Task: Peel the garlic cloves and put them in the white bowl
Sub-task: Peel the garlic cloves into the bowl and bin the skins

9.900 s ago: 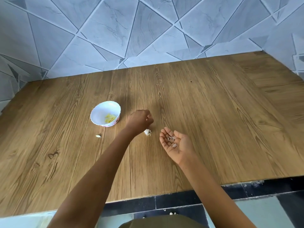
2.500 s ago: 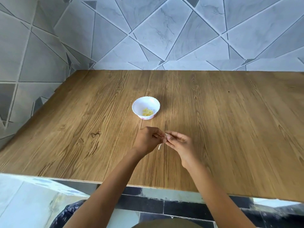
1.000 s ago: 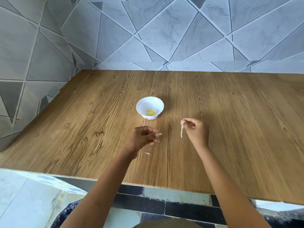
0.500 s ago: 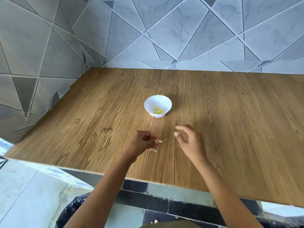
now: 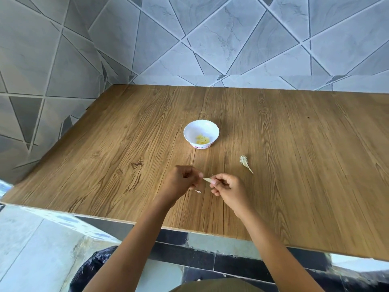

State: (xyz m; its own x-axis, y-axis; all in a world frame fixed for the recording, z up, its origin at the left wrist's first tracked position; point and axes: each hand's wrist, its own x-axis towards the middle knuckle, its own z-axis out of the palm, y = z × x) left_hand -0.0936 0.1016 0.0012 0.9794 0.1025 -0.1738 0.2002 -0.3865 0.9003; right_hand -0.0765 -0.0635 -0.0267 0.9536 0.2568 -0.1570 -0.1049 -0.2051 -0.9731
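Note:
A small white bowl with a scalloped rim stands mid-table and holds several pale yellow peeled garlic cloves. Nearer the front edge my two hands meet above the wood. A garlic clove sticks out between them, pinched in the fingertips of my right hand. My left hand is curled shut right beside the clove's left tip; whether it touches the clove I cannot tell.
A strip of garlic skin with a stem lies on the wooden table right of the bowl. A tiny skin scrap lies under my hands. Grey tiled walls close the back and left. A black bag sits below the front edge.
My right hand has dropped the skin strip on the table to the right and come back to my left hand. The clove now sits between both hands.

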